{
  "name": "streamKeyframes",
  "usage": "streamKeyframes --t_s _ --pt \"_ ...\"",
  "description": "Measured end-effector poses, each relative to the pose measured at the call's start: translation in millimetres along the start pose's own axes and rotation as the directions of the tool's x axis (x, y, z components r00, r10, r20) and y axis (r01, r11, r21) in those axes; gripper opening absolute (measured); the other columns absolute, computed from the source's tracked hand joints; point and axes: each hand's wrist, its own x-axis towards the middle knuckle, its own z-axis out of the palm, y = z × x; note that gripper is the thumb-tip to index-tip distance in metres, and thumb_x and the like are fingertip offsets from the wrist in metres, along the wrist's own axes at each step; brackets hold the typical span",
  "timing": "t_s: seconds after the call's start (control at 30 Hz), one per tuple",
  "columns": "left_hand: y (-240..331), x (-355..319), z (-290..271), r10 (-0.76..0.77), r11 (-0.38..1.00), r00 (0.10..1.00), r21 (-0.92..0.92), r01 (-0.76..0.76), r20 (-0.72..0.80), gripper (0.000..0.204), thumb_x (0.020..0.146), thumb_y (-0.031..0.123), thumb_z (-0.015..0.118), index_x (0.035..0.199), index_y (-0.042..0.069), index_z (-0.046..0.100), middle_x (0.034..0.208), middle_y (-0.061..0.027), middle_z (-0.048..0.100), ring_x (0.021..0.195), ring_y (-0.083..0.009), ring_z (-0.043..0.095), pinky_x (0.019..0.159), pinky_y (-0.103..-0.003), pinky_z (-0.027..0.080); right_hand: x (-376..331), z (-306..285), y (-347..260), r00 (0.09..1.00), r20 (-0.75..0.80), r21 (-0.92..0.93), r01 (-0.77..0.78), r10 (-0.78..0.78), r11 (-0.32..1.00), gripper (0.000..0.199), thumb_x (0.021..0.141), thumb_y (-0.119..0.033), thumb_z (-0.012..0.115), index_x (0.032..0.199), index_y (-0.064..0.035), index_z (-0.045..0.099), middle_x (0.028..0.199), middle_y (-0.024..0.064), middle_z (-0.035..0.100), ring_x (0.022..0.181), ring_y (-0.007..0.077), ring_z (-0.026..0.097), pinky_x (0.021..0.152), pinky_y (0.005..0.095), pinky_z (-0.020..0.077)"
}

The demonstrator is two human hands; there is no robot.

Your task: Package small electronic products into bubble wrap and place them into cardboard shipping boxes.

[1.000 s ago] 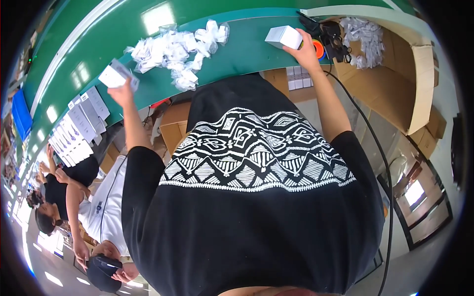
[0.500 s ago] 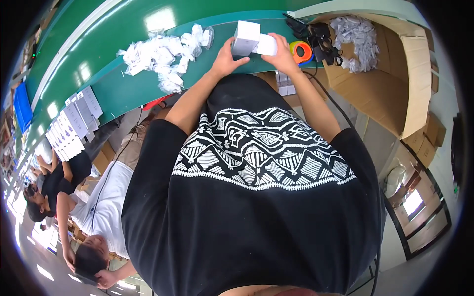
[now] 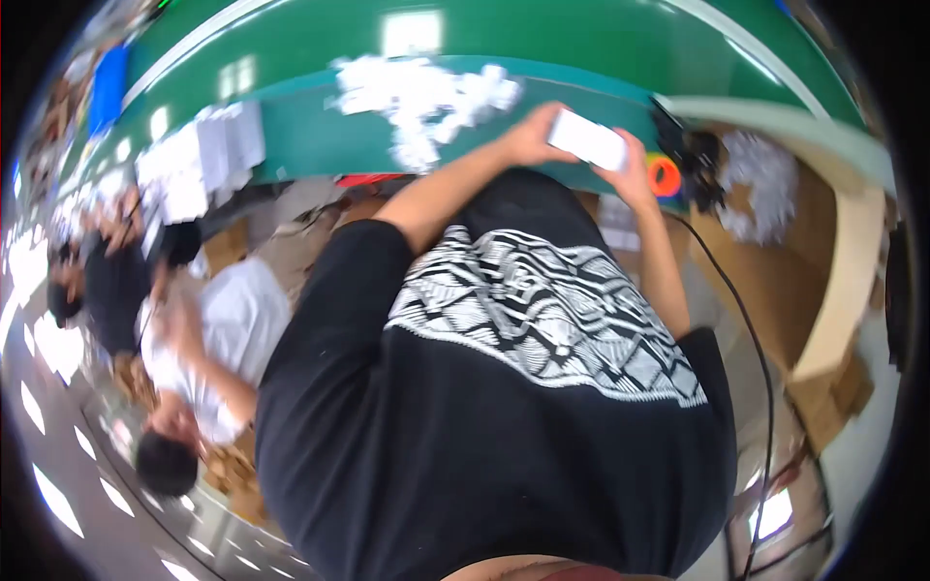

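A small white box [image 3: 588, 141] is held between my two hands above the front of the green bench [image 3: 310, 126]. My left hand [image 3: 531, 136] grips its left end, and my right hand [image 3: 630, 176] is wrapped round its right end. The box slants down toward the right, and motion blur hides its details. A heap of small clear-and-white plastic packets [image 3: 426, 97] lies on the bench to the left of my left hand. Just right of my right hand sit rolls of orange and yellow tape [image 3: 663, 176].
A large open cardboard carton [image 3: 775, 290] with more white packets [image 3: 760, 184] stands at the right. Black cabled items [image 3: 699, 160] lie beside the tape, and a black cable [image 3: 746, 320] hangs down. White box stacks [image 3: 231, 145] and co-workers [image 3: 218, 329] are at the left.
The whole view has swung, so the bench things appear farther right and lower. The box was upright with a white piece projecting at its right; now it shows as one tilted white block.
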Motion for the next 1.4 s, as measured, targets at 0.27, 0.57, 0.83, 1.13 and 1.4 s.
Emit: streamKeyframes --t_s 0.27,0.57,0.83,1.13,1.4 --pt "30.4 -11.1 16.0 0.069 0.994 0.993 0.092 -0.061 -0.094 0.086 0.075 0.041 0.084 0.138 0.001 0.041 0.132 -0.0209 0.050 0.116 -0.0303 0.055 0.099 -0.039 0.046 -33.2 -31.7 -13.6 0.993 -0.069 -0.081 -0.097 0.091 0.992 0.084 0.073 -0.022 0.082 0.143 -0.0053 0.039 0.144 0.0201 0.038 0.135 0.0383 0.036 0.112 0.0476 0.0294" --pt "63.0 -82.7 -119.2 -0.321 0.946 0.898 -0.058 0.318 -0.301 0.040 0.096 0.032 0.063 0.128 0.010 0.057 0.097 -0.0095 0.070 0.085 -0.0200 0.066 0.078 -0.033 0.053 -20.8 -37.5 -51.5 0.936 -0.350 -0.236 -0.054 -0.033 0.970 0.066 0.081 -0.022 0.073 0.139 -0.0072 0.047 0.144 0.0183 0.037 0.134 0.0372 0.034 0.111 0.0491 0.0260" --pt "25.4 -165.3 -376.4 0.075 0.560 0.447 0.409 0.721 -0.891 0.057 0.082 0.041 0.073 0.123 0.003 0.061 0.118 -0.0232 0.065 0.109 -0.0370 0.062 0.095 -0.042 0.049 -26.0 -13.0 -80.9 0.955 -0.292 -0.132 0.009 -0.047 0.991 0.046 0.082 -0.013 0.069 0.126 -0.0079 0.058 0.138 0.0157 0.042 0.126 0.0343 0.037 0.108 0.0464 0.0296" --pt "1.6 -272.3 -462.6 0.036 0.134 0.311 0.313 0.940 -0.950 0.088 0.070 0.042 0.081 0.145 0.015 0.042 0.148 -0.0215 0.035 0.136 -0.0418 0.034 0.109 -0.053 0.034 -41.2 0.2 -90.3 0.981 -0.194 -0.131 -0.047 0.021 0.990 0.035 0.084 -0.007 0.067 0.119 -0.0079 0.062 0.135 0.0140 0.046 0.126 0.0341 0.040 0.105 0.0432 0.0355" --pt "-11.2 -288.7 -451.7 0.001 0.099 0.263 0.261 0.960 -0.965 0.081 0.074 0.041 0.078 0.145 0.038 0.040 0.149 -0.0231 0.034 0.134 -0.0462 0.035 0.109 -0.052 0.033 -39.5 -0.9 -87.6 0.997 -0.082 -0.145 -0.018 0.006 0.989 0.026 0.085 -0.006 0.066 0.111 -0.0083 0.066 0.131 0.0113 0.050 0.121 0.0319 0.044 0.099 0.0404 0.0410"
